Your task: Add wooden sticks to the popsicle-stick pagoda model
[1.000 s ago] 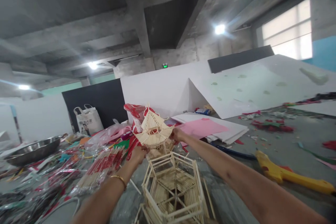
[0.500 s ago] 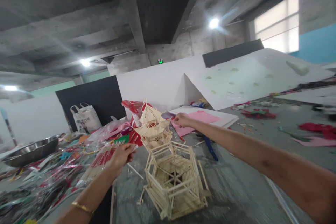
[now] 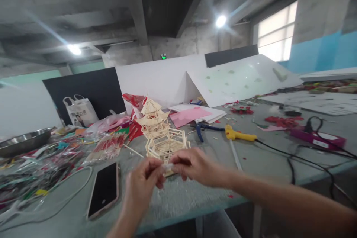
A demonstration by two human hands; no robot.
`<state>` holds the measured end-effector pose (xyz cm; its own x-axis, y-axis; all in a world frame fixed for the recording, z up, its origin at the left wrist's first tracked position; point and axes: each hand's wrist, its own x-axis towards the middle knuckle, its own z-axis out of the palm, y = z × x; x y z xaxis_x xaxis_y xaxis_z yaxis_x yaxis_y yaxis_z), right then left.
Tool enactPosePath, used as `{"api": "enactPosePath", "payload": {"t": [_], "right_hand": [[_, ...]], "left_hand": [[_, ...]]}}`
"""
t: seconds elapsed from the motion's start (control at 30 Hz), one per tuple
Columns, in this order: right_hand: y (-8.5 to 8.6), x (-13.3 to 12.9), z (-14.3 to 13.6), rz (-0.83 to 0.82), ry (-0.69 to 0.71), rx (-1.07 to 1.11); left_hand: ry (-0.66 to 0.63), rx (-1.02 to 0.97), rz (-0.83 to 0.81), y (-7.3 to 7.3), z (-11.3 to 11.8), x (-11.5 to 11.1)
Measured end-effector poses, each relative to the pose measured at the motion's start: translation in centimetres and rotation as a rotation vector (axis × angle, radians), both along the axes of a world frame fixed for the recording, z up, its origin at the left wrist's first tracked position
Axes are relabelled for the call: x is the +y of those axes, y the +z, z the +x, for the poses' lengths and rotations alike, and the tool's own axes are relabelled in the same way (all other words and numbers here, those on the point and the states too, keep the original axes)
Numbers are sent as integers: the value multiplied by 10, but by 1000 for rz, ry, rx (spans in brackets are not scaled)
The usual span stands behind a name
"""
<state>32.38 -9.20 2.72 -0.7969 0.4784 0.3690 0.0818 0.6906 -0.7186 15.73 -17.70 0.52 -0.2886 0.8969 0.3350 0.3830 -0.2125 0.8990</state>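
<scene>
Pale piece (image 3: 167, 167) between both grips (image 3: 196, 167)

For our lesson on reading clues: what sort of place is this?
Probably a craft workshop: a yellow glue gun, stick model and pink paper share the table.

The stick pagoda (image 3: 153, 119) is pale cream, and so is the open stick frame (image 3: 167, 143). The glue gun (image 3: 240, 134) is yellow with a black cord, the pliers (image 3: 199, 131) dark blue, the power strip (image 3: 318, 138) purple, one paper sheet (image 3: 190, 115) pink, the surface (image 3: 178, 197) grey-green.
</scene>
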Motion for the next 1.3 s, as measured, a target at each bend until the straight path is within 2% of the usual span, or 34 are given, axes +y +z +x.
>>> {"api": "enactPosePath", "payload": {"t": [0.1,0.17,0.27,0.4,0.5,0.6,0.77,1.0,1.3], "right_hand": [[-31,0,7,171,-125,73],[-46,9,8,161,-158,82],[-57,24,8,81,-214,86],[-56,38,9,21,-308,61],[-59,44,7,-38,-311,49],[-61,47,4,-81,-303,46],[-59,46,2,-89,-312,37],[-64,42,3,-43,-299,80],[-64,41,6,56,-324,216]], "left_hand": [[29,27,-21,-27,11,2],[33,57,-22,-40,12,8],[118,158,13,-46,2,14],[271,239,48,-38,-18,15],[274,202,28,-35,-28,18],[220,99,17,-36,-29,22],[213,-29,62,-41,-29,26],[228,-158,65,-53,-21,19],[302,-195,104,-72,-16,9]]}}
